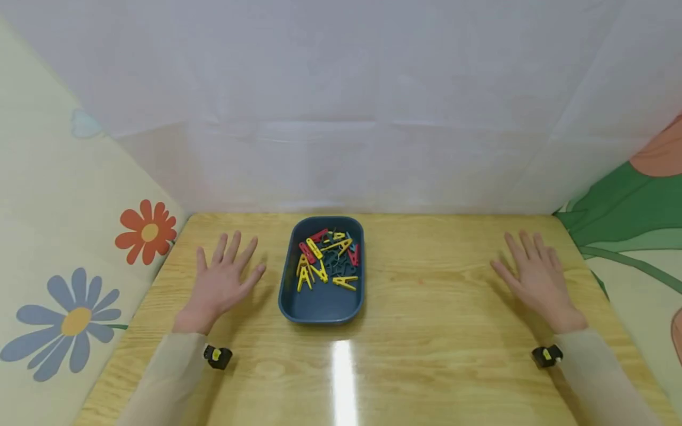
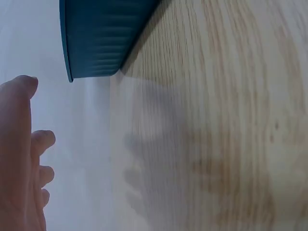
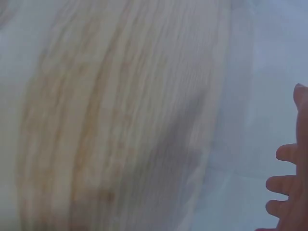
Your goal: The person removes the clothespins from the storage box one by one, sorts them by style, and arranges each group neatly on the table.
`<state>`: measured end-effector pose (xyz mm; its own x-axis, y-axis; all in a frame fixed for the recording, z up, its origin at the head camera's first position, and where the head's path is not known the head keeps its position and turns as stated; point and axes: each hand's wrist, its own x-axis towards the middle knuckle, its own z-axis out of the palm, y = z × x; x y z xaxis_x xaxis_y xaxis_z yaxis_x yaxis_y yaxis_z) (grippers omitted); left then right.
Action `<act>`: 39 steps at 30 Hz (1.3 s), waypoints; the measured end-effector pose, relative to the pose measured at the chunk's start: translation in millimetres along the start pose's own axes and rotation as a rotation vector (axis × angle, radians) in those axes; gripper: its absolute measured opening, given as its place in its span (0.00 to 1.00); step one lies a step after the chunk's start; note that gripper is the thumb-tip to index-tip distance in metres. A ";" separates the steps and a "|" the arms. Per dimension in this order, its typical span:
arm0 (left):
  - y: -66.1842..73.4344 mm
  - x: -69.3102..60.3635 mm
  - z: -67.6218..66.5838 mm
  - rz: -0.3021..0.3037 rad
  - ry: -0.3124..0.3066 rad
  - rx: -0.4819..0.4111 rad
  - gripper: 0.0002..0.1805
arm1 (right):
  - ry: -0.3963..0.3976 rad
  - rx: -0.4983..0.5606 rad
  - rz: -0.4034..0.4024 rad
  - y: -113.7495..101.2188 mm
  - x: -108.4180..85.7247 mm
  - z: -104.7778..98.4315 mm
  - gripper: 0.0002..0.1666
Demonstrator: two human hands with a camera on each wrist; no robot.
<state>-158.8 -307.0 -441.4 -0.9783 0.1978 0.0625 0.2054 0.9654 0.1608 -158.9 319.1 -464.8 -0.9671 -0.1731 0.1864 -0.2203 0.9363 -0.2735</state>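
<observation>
Clips (image 1: 337, 260) lie jumbled in tray (image 1: 325, 306), left hand (image 1: 221, 288) and right hand (image 1: 539, 285) spread wide, empty; probably best pinched singly, topmost first.

The right hand (image 3: 294, 204) peeks in at the right edge, and part of it is cut off. Its thumb (image 3: 301, 98) points up, and some fingers (image 3: 287, 153) stick out to the left below it. Behind the hand is a pale, bluish sheet (image 3: 245, 110). A wooden table (image 3: 106, 110) with wavy brown stripes fills much of the rest. A soft gray shadow (image 3: 168, 159) lies across the wood, and the stripes look blurry.
</observation>
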 end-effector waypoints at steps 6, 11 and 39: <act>13.0 2.1 9.3 0.031 0.105 -0.170 0.33 | 0.142 0.087 -0.115 -9.8 7.1 0.0 0.40; 27.0 5.8 22.3 0.037 0.193 -0.327 0.27 | 0.138 0.157 -0.154 -27.3 17.6 -2.3 0.34; 64.8 16.8 42.1 -0.105 0.249 -0.656 0.18 | -0.009 0.121 -0.442 -175.7 91.6 16.3 0.21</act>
<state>-163.2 -233.9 -471.3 -0.9743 -0.0108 0.2251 0.1622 0.6599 0.7337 -210.9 133.7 -415.0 -0.7780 -0.5508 0.3023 -0.6246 0.7299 -0.2778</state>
